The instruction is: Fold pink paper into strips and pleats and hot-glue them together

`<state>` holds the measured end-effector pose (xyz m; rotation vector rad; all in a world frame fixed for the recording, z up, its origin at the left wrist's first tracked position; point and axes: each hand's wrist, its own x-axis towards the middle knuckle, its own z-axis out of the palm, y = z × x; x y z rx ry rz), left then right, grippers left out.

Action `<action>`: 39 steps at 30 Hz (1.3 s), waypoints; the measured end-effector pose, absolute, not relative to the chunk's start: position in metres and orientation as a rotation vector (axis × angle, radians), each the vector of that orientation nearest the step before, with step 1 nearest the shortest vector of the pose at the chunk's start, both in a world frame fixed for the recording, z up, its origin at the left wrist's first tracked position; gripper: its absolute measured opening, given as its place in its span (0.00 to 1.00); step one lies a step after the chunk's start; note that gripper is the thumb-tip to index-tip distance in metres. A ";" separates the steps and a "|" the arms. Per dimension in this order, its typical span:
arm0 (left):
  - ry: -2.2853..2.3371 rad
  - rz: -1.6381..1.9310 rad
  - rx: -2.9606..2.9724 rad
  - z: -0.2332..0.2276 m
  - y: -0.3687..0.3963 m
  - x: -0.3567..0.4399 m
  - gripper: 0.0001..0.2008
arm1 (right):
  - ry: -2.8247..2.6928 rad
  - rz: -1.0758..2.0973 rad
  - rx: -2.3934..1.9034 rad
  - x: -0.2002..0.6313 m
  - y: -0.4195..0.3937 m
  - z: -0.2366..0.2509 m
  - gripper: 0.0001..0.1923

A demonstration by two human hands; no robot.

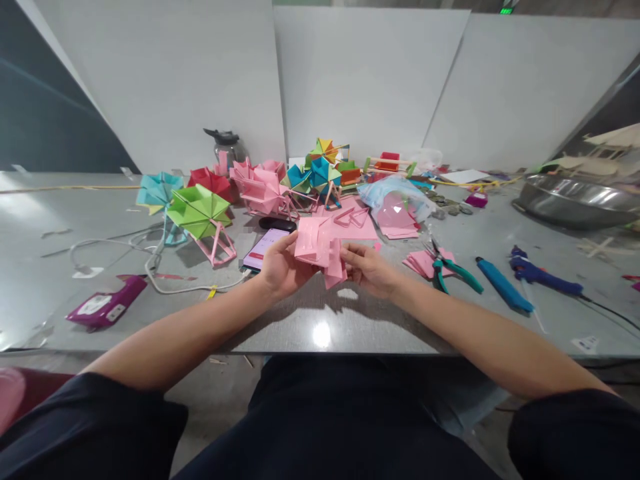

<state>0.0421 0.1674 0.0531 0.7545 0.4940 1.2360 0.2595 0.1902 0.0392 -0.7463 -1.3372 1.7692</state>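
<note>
Between my hands, above the front of the table, is a pink folded-paper piece (311, 241) with several pleated panels. My left hand (284, 268) is closed on its left side, thumb along the edge. The fingers of my right hand (367, 268) pinch a smaller folded flap (335, 265) at its lower right. Behind the piece lie a pink paper sheet (367, 227) and a pink folded frame (351, 216). A lit phone (267, 247) rests beside my left hand, with a black oblong case (277, 225) just beyond it.
Folded-paper models in green (200, 212), light blue (159, 192) and pink (260, 187) stand at the back left. On the right are pliers (457, 272), a blue-handled tool (504, 285), a glue gun (547, 272) and a metal bowl (580, 203). A purple packet (107, 303) lies left, near a white cable (185, 290).
</note>
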 end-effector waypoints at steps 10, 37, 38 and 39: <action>0.557 1.228 0.809 0.056 0.168 0.041 0.17 | -1.370 1.644 -0.729 0.259 0.193 0.037 0.26; 0.823 1.613 1.542 0.027 0.165 0.058 0.30 | -1.508 0.917 -0.730 0.259 0.188 0.040 0.28; 0.820 1.614 1.543 0.026 0.165 0.058 0.30 | -1.518 0.890 -0.733 0.258 0.186 0.040 0.28; 0.815 1.613 1.544 0.026 0.165 0.059 0.30 | -1.528 0.865 -0.736 0.258 0.185 0.039 0.27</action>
